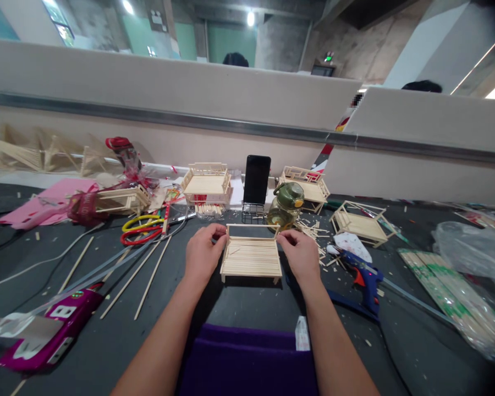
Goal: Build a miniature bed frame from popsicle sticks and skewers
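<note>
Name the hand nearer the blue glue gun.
Right. The right hand is left of the glue gun, at the wooden model; the left hand is farther left, across the model.

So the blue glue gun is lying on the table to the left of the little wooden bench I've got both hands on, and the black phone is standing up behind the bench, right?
Not quite: the blue plastic glue gun lies to the right of the small pale wooden bench, as the head view shows. The rest is right.
</note>
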